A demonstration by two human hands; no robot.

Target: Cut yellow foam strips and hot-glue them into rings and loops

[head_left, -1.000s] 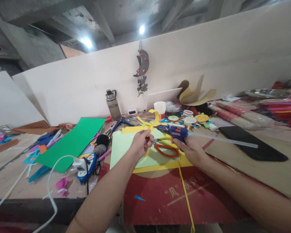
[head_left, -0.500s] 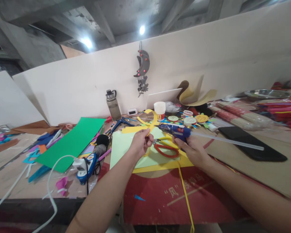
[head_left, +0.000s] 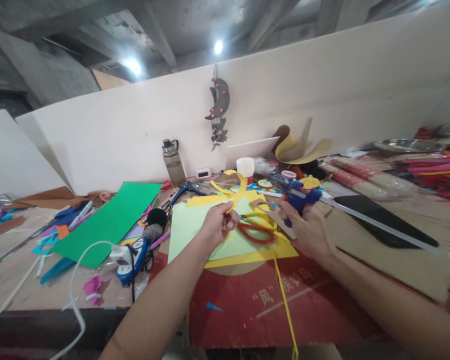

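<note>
Between the thumb and fingers of my left hand [head_left: 220, 220] is a curled yellow strip [head_left: 240, 187], paper or felt, which loops up and away from me. My right hand [head_left: 312, 231] is closed round the handle of a blue hot glue gun [head_left: 299, 195]. Its nozzle points left, and a long clear glue stick [head_left: 378, 222] sticks out of its back end. Scissors with red and yellow handles [head_left: 257, 234] lie between my hands on pale green sheets [head_left: 189, 230], with yellow sheets [head_left: 232, 261] underneath.
A green sheet [head_left: 108, 225], a blue power strip [head_left: 129, 262] and pliers [head_left: 187, 189] lie left. A water bottle [head_left: 173, 162] and white tub [head_left: 245, 169] stand behind. At right lie a black phone-like slab [head_left: 382, 220] and wrapped sticks [head_left: 371, 177]. A yellow cord [head_left: 285, 305] hangs over the front edge.
My right hand has drawn the glue gun rightward, so its nozzle is now apart from the yellow strip. My left hand stays in nearly the same place, still pinching the strip.
</note>
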